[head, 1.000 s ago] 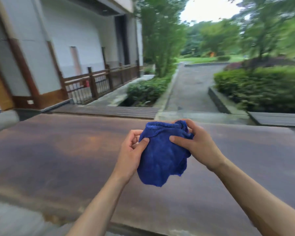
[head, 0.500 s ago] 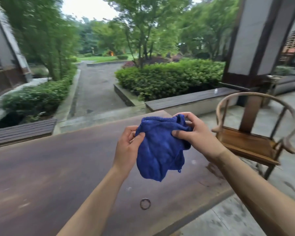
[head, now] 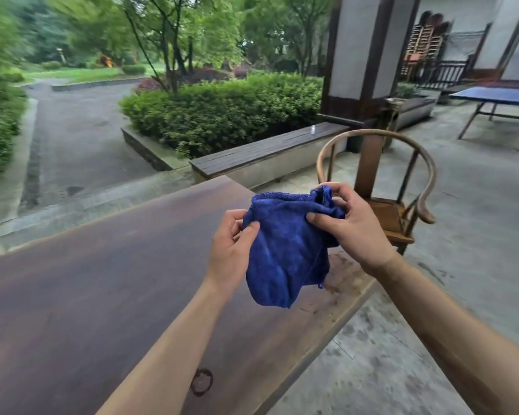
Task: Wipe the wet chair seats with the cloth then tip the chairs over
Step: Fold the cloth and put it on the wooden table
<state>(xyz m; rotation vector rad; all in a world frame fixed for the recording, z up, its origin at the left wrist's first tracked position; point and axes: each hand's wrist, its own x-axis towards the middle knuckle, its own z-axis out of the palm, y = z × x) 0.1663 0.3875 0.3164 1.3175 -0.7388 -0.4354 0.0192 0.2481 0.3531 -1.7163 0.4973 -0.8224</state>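
Left hand and right hand raised, fingers pinching.

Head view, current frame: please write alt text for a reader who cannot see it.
Two bare hands hold a crumpled blue cloth above a long dark wooden table; the left hand pinches its left edge, the right hand grips its top right corner. Beyond the table's end stands an upright round-backed wooden chair on a concrete patio.

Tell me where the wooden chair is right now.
In the head view, the wooden chair stands upright at right on the concrete floor, just past the brown table's far corner, behind the right hand.
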